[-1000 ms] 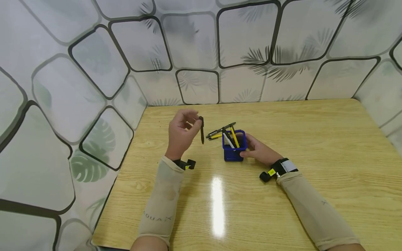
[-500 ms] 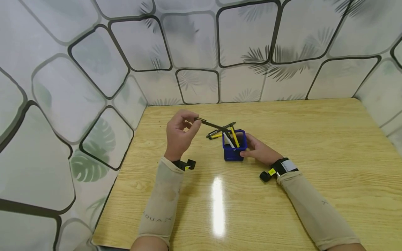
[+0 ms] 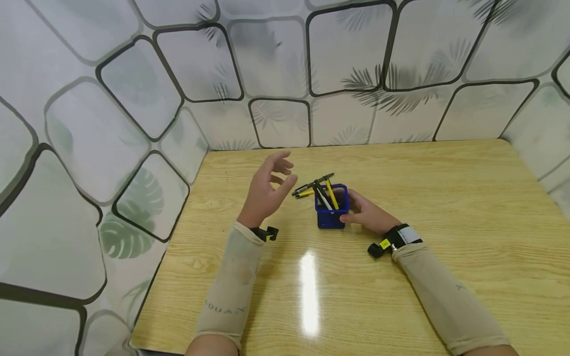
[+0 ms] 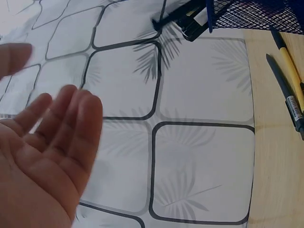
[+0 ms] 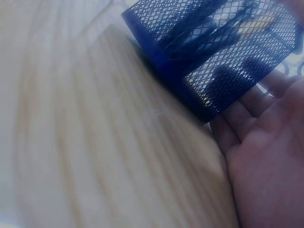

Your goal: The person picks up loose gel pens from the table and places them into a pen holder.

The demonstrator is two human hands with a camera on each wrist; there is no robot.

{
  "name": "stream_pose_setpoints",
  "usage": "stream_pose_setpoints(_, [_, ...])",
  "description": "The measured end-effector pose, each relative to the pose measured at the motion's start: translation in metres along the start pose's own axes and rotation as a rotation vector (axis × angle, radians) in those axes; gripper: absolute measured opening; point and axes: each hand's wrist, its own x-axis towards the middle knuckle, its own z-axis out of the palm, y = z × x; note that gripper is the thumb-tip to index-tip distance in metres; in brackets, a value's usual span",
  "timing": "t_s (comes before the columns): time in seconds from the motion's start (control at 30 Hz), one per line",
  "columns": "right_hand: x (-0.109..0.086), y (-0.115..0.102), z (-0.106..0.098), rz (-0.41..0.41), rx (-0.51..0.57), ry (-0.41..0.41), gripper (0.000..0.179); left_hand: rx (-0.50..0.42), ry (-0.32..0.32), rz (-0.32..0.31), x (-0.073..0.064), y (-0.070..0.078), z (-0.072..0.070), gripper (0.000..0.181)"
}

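My left hand (image 3: 267, 192) hangs in the air left of the pens, fingers spread and holding nothing; the left wrist view shows its bare palm (image 4: 47, 161). With my right hand (image 3: 369, 216) I hold a blue mesh pen holder (image 3: 331, 220) that stands upright on the table. My thumb lies on its near side and my fingers reach behind it, as the right wrist view shows along the mesh (image 5: 228, 61). Inside lean a yellow pen (image 3: 331, 195), a white pen (image 3: 324, 200) and dark pens.
Behind and left of the holder, a dark pen (image 3: 304, 188) and a yellow pen (image 3: 305, 194) lie on the wooden table (image 3: 445, 198). A patterned wall covering (image 3: 285, 59) rises along the table's back and left edges.
My left hand pinched a dark pen, turned it from upright toward the holder, and let it go into the holder. That hand is now empty. My right hand has stayed on the holder.
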Motion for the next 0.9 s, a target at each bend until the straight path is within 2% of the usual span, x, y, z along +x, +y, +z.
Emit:
stream_pose_setpoints(0.1, [0.001,0.001,-0.001,-0.017,0.007,0.001,0.086,0.06,-0.012,-0.071,0.001,-0.01,0.001,0.043])
stream_pose_setpoints(0.2, [0.002,0.002,-0.001,-0.022,0.01,0.002,0.085,0.136,-0.064,-0.161,0.003,-0.025,0.006,0.036])
stream_pose_setpoints(0.3, [0.001,0.002,-0.001,-0.022,0.015,0.002,0.086,0.239,-0.158,-0.248,0.004,-0.043,0.015,0.038])
stream_pose_setpoints(0.43, [0.0,0.002,-0.001,-0.022,0.02,0.001,0.085,0.344,-0.321,-0.342,0.003,-0.062,0.028,0.047])
stream_pose_setpoints(0.53, [0.001,0.003,0.0,-0.026,0.013,0.0,0.084,0.421,-0.439,-0.356,0.001,-0.073,0.037,0.052])
stream_pose_setpoints(0.63, [0.002,0.004,0.0,-0.029,0.006,-0.001,0.084,0.518,-0.507,-0.323,-0.001,-0.079,0.043,0.051])
stream_pose_setpoints(0.73, [0.002,0.003,0.0,-0.019,0.011,0.002,0.086,0.582,-0.503,-0.299,-0.003,-0.081,0.047,0.045])
stream_pose_setpoints(0.9, [0.001,0.002,0.0,-0.004,0.008,0.003,0.09,0.597,-0.459,-0.319,-0.005,-0.079,0.05,0.025])
